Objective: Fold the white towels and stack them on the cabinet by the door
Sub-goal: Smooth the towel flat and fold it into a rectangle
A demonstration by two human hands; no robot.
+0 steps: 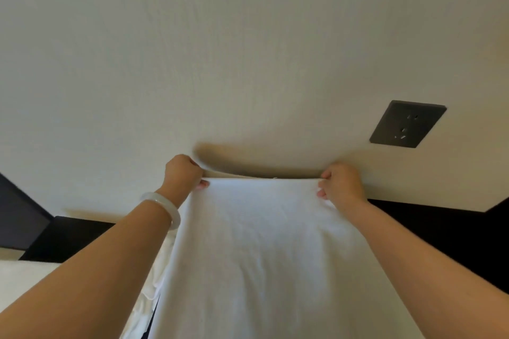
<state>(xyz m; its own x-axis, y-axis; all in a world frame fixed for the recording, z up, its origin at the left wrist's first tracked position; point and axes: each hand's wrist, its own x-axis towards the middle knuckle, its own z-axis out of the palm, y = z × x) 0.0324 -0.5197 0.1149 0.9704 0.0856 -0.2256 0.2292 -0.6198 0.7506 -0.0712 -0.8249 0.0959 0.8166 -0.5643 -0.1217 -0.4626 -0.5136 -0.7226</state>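
At the far left a dark panel (19,215) met the pale wall (220,49). Below it lay a white patch (24,278), and I could not tell what it was. The left arm (96,270) came up from the bottom corner and reached out straight, with a pale bangle (161,208) on the wrist. The left hand (183,173) was curled tight on the top left corner of the towel (261,256). One fingertip showed on the front of the towel, and the other fingers were bent out of sight. Some crumpled white cloth (150,292) peeked out under that arm, mostly hidden. The towel was held up in front of the wall, its top edge pulled flat between the two hands. It hung down wide toward the camera, and its bottom was cut off by the edge of the view. The right hand (341,183) was curled on the top right corner, pinching it, with two fingertips showing on the front. The right arm (427,250) reached out straight from the bottom right corner. Up on the wall, right of that hand, sat a dark square socket (407,124). A black band (454,228) ran along under the wall behind the right arm, too dark to make out.
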